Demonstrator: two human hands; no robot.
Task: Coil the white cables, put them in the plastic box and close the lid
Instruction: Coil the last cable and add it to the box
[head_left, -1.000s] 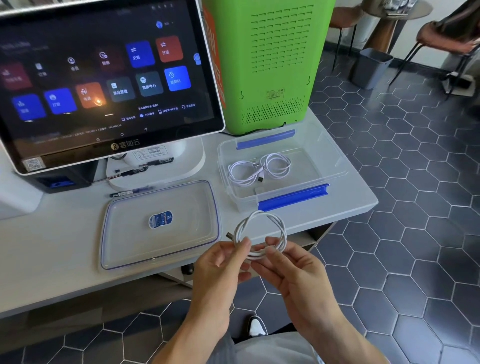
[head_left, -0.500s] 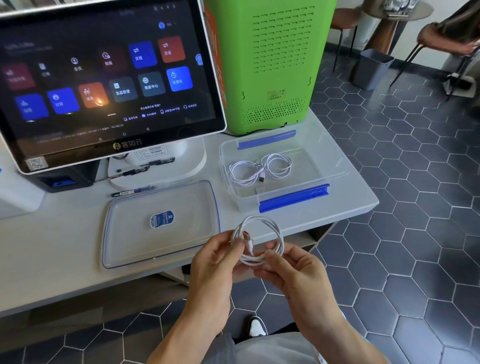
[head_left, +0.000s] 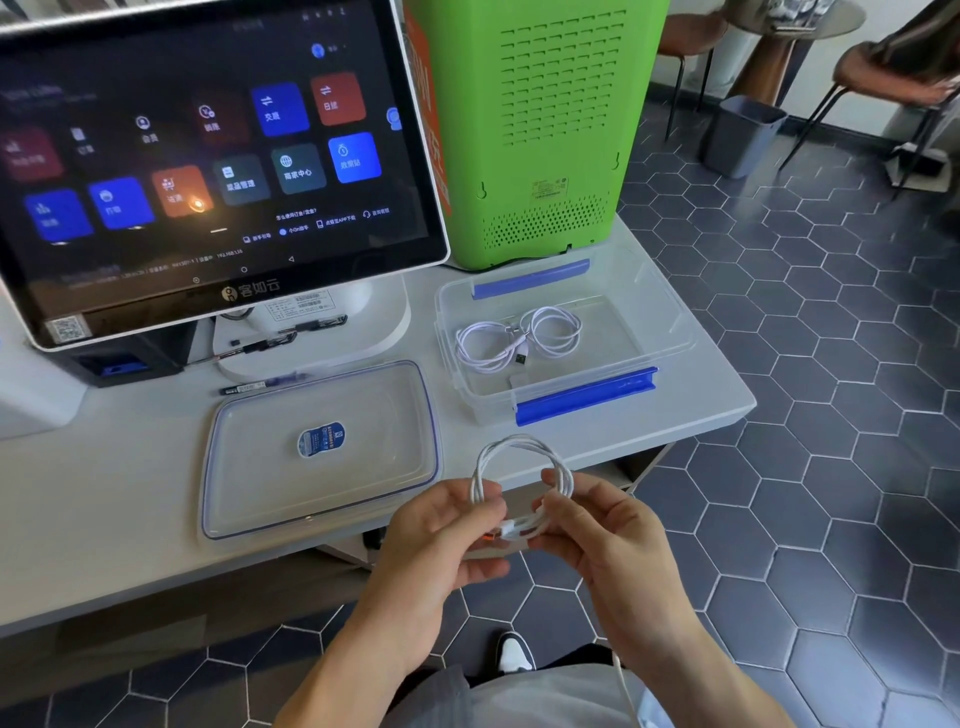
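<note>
Both hands hold a coiled white cable (head_left: 521, 451) just off the table's front edge. My left hand (head_left: 439, 535) pinches the coil's left side, with the plug end near its fingertips. My right hand (head_left: 602, 540) grips the coil's lower right. The clear plastic box (head_left: 670, 332) with blue clasps stands open on the table's right end, and two coiled white cables (head_left: 519, 335) lie inside it. Its clear lid (head_left: 249, 467) with a blue sticker lies flat to the left of the box.
A large touchscreen terminal (head_left: 208, 156) on a white stand fills the table's left rear. A green appliance (head_left: 540, 124) stands behind the box. A pen (head_left: 265, 385) lies beyond the lid. Past the table's right edge (head_left: 727, 410) are tiled floor, a grey bin (head_left: 740, 135) and chairs.
The coil has dropped slightly and my fingers have shifted on it; the plug end now sits at the coil's bottom between my hands.
</note>
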